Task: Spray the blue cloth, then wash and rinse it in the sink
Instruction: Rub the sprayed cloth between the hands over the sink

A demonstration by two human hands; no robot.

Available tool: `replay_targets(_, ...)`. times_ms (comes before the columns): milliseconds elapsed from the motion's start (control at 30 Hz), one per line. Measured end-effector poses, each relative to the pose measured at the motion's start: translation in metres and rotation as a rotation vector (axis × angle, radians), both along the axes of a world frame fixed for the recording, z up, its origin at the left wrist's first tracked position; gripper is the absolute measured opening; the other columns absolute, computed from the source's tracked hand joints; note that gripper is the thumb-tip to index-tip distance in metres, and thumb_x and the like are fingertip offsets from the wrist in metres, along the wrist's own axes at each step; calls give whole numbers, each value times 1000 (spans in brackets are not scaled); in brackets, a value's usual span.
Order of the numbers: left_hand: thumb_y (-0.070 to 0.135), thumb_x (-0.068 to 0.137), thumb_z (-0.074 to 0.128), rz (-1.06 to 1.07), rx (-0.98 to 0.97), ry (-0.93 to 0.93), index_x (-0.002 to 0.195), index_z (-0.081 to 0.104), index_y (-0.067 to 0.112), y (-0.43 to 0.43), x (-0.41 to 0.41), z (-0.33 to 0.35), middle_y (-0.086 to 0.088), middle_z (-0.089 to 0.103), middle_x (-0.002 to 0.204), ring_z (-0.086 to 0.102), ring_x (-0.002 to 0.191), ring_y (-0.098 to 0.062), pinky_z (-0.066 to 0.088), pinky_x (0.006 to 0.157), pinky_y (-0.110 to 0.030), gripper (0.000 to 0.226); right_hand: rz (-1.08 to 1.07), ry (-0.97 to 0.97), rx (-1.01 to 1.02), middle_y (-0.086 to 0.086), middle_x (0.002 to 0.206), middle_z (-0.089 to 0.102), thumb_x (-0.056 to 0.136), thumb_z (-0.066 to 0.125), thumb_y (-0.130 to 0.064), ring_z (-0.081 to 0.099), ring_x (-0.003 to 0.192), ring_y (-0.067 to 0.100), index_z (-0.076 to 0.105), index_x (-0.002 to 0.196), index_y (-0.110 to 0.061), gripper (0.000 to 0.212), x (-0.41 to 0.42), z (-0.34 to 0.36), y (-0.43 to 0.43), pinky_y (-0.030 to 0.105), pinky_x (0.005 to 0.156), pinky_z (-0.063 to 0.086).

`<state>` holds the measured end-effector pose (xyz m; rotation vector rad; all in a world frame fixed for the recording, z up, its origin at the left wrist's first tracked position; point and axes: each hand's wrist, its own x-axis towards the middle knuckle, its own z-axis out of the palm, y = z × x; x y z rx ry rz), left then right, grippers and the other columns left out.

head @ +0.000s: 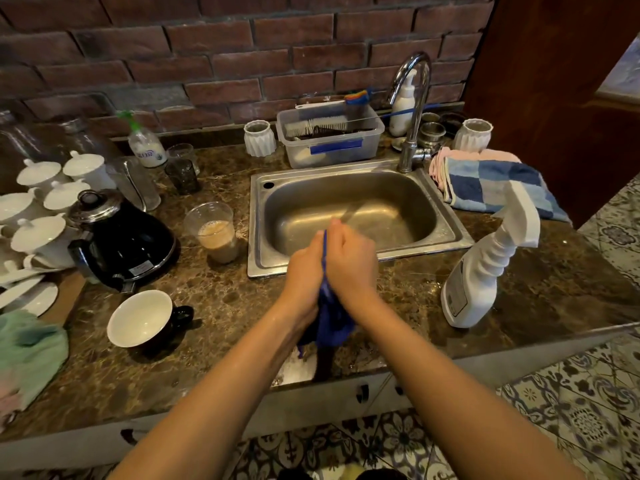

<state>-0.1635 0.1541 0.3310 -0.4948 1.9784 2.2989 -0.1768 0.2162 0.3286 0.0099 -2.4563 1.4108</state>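
Blue cloth (330, 318) clasped between both hands (334, 263); spray bottle (485, 268) set down; tap (412, 109) dry — likely scrubbing, rinse pending.

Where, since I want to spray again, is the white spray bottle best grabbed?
Take the spray bottle by its ribbed neck under the head, fingers coming from the sink side: it stands upright on the counter, and that side is free.

A home kitchen: a rectangular stainless-steel sink (381, 202) with a curved chrome tap (414, 109) sits in a brown marble desk (214, 299); a black electric kettle (131, 247) and white lidded porcelain cups (41, 235) stand at left, under a red-brick wall (242, 46).
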Motion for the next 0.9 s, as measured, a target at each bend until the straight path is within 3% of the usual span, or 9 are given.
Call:
replay_targets(100, 34, 94, 47, -42, 82, -31, 76, 70, 13, 5, 6, 2, -8, 71, 76, 67, 75, -20, 53, 81, -35, 35, 36, -76, -152, 2, 52, 40, 99, 35, -28, 39, 56, 20, 35, 49, -19, 51, -25, 1, 15, 36, 60, 32)
replay_targets(200, 41, 93, 47, -92, 148, -21, 98, 69, 8, -11, 3, 3, -17, 72, 99, 68, 93, -27, 52, 90, -38, 40, 86, -265, -326, 2, 60, 44, 98, 35, -36, 42, 59, 16, 40, 56, -17, 46, -32, -1, 28, 31, 60, 35)
replay_targets(333, 40, 95, 42, -13, 259, 22, 103, 66, 10, -42, -2, 4, -9, 72, 103, 67, 99, -20, 52, 86, -31, 39, 104, -441, -478, 4, 82, 65, 95, 36, -46, 62, 85, 22, 59, 71, -15, 46, -40, -2, 63, 30, 83, 48)
replay_targets(433, 37, 95, 42, -23, 250, 51, 104, 65, 10, -53, -3, 6, -7, 72, 102, 67, 97, -18, 53, 86, -29, 36, 220, -313, -168, -5, 82, 58, 97, 41, -28, 51, 75, 7, 55, 80, -17, 25, -32, -3, 73, 4, 64, 39)
replay_targets(500, 37, 95, 42, -38, 275, 66, 101, 65, 11, -53, -2, 7, -5, 74, 96, 69, 92, -16, 53, 84, -29, 36, 274, -219, -131, -2, 96, 59, 93, 51, -19, 54, 87, 8, 57, 101, -16, 11, -26, -9, 75, 10, 76, 41)
replay_targets(633, 28, 97, 40, -92, 352, 105, 108, 61, 10, -45, 0, 8, -10, 68, 107, 65, 96, -18, 50, 90, -32, 30, 326, -129, -77, -3, 119, 56, 93, 49, -29, 54, 107, 9, 51, 123, -17, 32, -4, -8, 61, 24, 93, 43)
replay_targets(733, 15, 96, 38, -191, 369, 191, 107, 60, 16, -44, 1, 8, -5, 69, 104, 65, 94, -15, 51, 89, -30, 24, 483, -252, -161, -5, 117, 59, 93, 48, -33, 55, 105, 6, 51, 124, -18, 34, 15, -8, 43, 18, 89, 42)
replay_targets(800, 6, 94, 40, -245, 323, 225, 102, 58, 17, -48, 2, 12, 3, 72, 91, 67, 84, -9, 55, 76, -22, 22, 499, -301, -245, 2, 110, 64, 91, 54, -28, 60, 96, 10, 56, 116, -15, 27, 19, -12, 38, 22, 85, 46)
replay_targets(900, -2, 89, 49, -206, 36, 272, 95, 58, 18, -61, 1, 11, 3, 67, 85, 63, 80, -9, 53, 68, -21, 22, 402, -256, -378, -2, 93, 65, 89, 58, -11, 60, 80, 1, 60, 100, -19, 14, 15, -10, 42, 17, 74, 49)
